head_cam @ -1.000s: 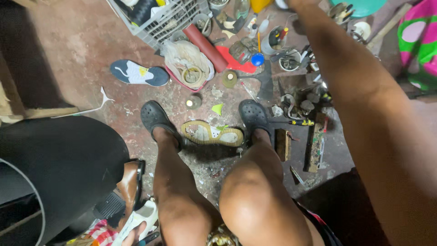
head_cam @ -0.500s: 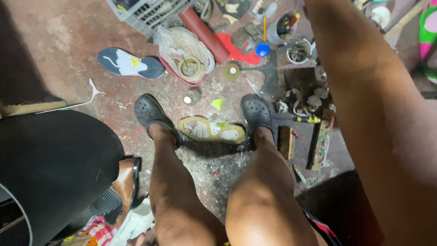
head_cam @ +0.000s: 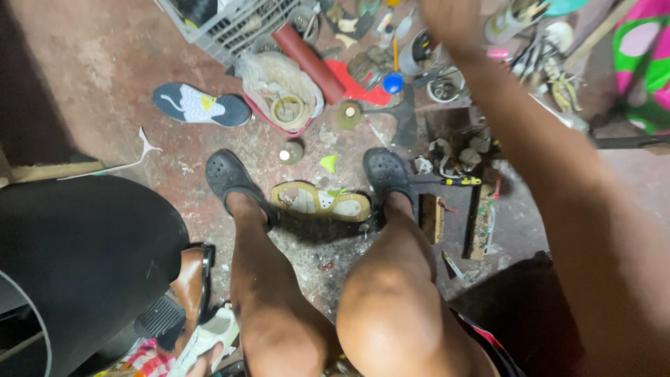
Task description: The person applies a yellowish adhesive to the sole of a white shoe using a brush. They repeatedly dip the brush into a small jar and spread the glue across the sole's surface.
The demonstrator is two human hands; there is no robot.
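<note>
— Where does the right hand (head_cam: 453, 21) stand?

— At the top of the view, arm stretched far out over the clutter on the floor (head_cam: 105, 77). It hovers above a grey cup (head_cam: 419, 56) of tools, with a tin (head_cam: 447, 87) just beside that. The cup lies straight under the grip, its long axis upright, an orange stick standing in it.

— Is the grip closed?

— That cannot be told: the hand is blurred and partly cut by the frame edge. Nothing shows in it.

— And the left hand (head_cam: 206, 359)?

— Low at the bottom edge, only fingertips in view, touching a white shoe (head_cam: 209, 335) beside a brown shoe (head_cam: 188, 286). Whether it clasps the shoe cannot be told. It is well apart from the cup, so the right hand is much the nearer.

— What lies between the feet?

— A worn sole (head_cam: 321, 201), lying crosswise between the two black clogs (head_cam: 234, 178).

— What differs from half a second ago?

— The arm then crossed the right side with the hand out of view; now the hand shows above the cup. The view has shifted a little; the sole and the clogs keep their places.
</note>
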